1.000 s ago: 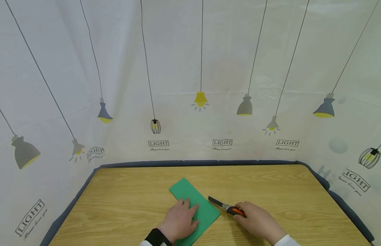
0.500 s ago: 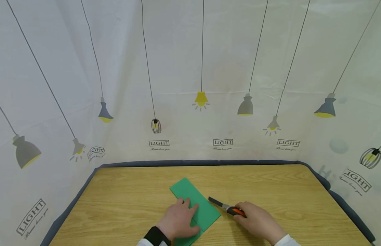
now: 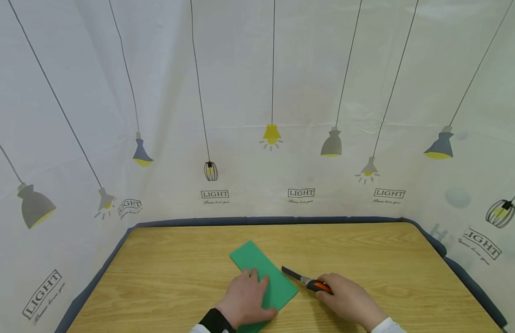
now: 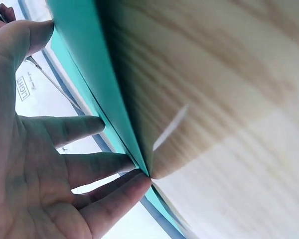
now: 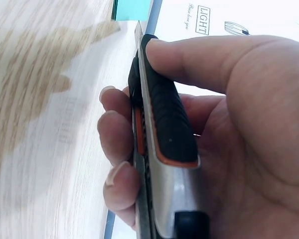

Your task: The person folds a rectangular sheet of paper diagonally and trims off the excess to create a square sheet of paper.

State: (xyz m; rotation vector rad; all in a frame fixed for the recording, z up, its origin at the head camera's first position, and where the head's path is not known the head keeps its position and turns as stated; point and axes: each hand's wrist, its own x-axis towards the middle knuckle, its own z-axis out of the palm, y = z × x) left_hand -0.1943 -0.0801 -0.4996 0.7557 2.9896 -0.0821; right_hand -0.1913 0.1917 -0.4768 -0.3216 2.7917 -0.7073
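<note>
A green folded sheet [image 3: 278, 286] lies slantwise on the wooden table in the head view. My left hand [image 3: 246, 296] rests on it with spread fingers, the thumb at its lower right edge. In the left wrist view, the fingertips touch the long side of the green sheet [image 4: 87, 47], whose layered edge shows. My right hand [image 3: 350, 298] grips a utility knife [image 3: 311, 283] with a black and orange handle. Its dark blade is out and points up-left, the tip right at the sheet's right edge. The right wrist view shows the thumb on top of the knife handle [image 5: 169, 119], fingers curled beneath.
The wooden table [image 3: 178, 259] has a dark blue padded border [image 3: 257, 221] along its back and sides. Behind it hangs a white curtain [image 3: 241, 92] printed with lamps. A black band [image 3: 216, 321] circles my left wrist.
My left hand lifted its thumb side slightly, baring a crease or edge on the sheet, then shifted a little right and settled on it again. The right hand and knife stayed still.
</note>
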